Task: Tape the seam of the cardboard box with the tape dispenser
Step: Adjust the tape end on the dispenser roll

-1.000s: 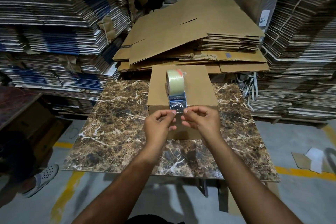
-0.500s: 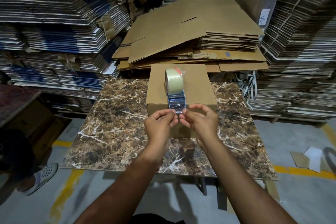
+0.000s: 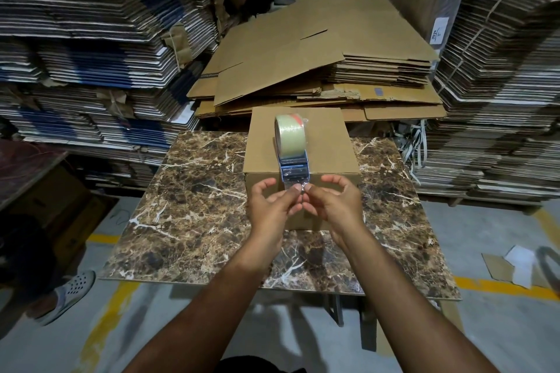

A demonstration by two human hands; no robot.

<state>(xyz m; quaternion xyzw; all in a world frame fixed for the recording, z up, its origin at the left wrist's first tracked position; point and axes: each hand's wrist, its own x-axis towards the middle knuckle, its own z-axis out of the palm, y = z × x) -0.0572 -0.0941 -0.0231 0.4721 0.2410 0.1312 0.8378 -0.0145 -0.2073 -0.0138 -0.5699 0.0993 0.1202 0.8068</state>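
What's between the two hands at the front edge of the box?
In the head view, the clear tape end pulled from the tape dispenser spans between the left hand and right hand, both pinching it over the cardboard box.

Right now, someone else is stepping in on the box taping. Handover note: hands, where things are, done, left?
Left hand: thumb and forefinger pinched on the clear tape end at the dispenser's mouth.
Right hand: pinching the same tape end from the other side.
Metal tape dispenser with its clear roll: standing on top of the closed brown cardboard box, at its near edge, along the middle.
Box: on the brown marble-pattern table, towards the far edge.
Done: tape end pulled free and gripped.
Left: stick the end down on the near face, draw the dispenser along the seam, cut. No tape laid on top that I can see.
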